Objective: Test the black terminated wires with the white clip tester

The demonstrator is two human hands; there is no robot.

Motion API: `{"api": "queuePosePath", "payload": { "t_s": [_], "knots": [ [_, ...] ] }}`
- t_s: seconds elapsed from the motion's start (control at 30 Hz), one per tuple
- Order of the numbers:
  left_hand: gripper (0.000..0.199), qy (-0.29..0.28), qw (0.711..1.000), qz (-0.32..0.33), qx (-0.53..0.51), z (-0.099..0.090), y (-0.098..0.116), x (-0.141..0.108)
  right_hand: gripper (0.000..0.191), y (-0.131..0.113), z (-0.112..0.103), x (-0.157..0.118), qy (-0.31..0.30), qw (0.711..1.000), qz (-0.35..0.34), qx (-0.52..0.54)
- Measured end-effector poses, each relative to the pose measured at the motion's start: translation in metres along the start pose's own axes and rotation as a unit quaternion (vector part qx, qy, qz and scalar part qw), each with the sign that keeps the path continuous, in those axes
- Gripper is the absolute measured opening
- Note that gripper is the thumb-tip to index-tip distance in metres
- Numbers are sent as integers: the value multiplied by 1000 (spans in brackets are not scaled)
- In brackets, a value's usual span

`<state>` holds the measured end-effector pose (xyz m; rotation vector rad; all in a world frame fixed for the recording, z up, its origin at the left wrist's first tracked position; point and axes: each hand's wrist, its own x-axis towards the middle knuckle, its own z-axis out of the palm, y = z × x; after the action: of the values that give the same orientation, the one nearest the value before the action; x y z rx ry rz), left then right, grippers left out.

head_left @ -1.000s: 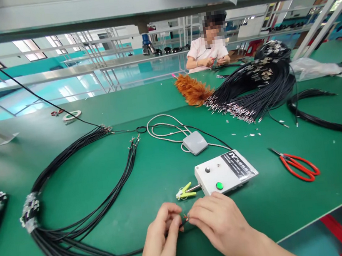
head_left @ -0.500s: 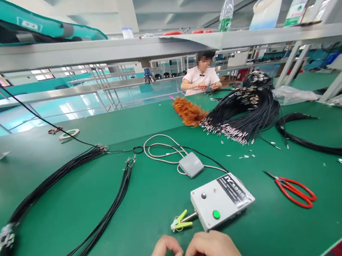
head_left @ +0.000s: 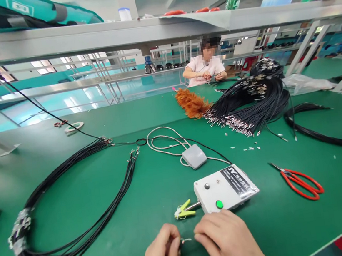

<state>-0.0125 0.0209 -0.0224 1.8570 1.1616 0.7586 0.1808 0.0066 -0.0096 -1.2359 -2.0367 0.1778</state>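
Note:
My left hand (head_left: 162, 253) is closed in a pinch on a cable end, whose thin pale wires (head_left: 186, 239) stick out to the right past the fingertips. Apart from it, my right hand (head_left: 228, 238) has thumb and fingers pressed together; whatever is between them, if anything, is too small to tell. Just beyond my right hand lies a grey control box (head_left: 225, 190) with a green button. From its left side a shaft carries a yellow-green clip (head_left: 184, 210).
Black cable bundles (head_left: 65, 165) curve on the left. Red-handled scissors (head_left: 302, 182) lie right, a grey pedal (head_left: 194, 156) behind the box. More cables (head_left: 255, 100) and an orange feather duster (head_left: 191, 103) are farther back. A person (head_left: 205, 66) sits across the table, beneath a shelf (head_left: 83, 38).
My hands have moved apart, and pale wire ends now show between them. The whole view has shifted slightly, with the table items appearing higher and farther right.

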Motion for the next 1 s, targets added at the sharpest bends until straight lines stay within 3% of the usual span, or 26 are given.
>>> {"api": "queuePosePath", "payload": {
  "t_s": [0.13,0.3,0.4,0.5,0.6,0.77,1.0],
  "knots": [
    [27,-8,1000,-12,-25,-3,4,6,16,-3,2,10,23,995,-45,-90],
    [23,-1,998,36,58,1,0,8,26,-2,19,16,2,979,-139,-147],
    [24,5,994,42,97,-2,-3,10,23,5,14,20,-17,982,-123,-145],
    [24,5,996,5,92,-10,-3,16,9,12,6,31,-40,981,-85,-172],
    [24,2,996,-25,82,-17,-1,25,27,16,10,40,-95,964,-74,-239],
    [23,14,996,-34,83,-19,-3,32,19,22,27,46,-147,944,-75,-284],
    [22,27,994,-41,102,-12,-6,38,18,24,24,51,-168,946,-80,-267]
  ]
}}
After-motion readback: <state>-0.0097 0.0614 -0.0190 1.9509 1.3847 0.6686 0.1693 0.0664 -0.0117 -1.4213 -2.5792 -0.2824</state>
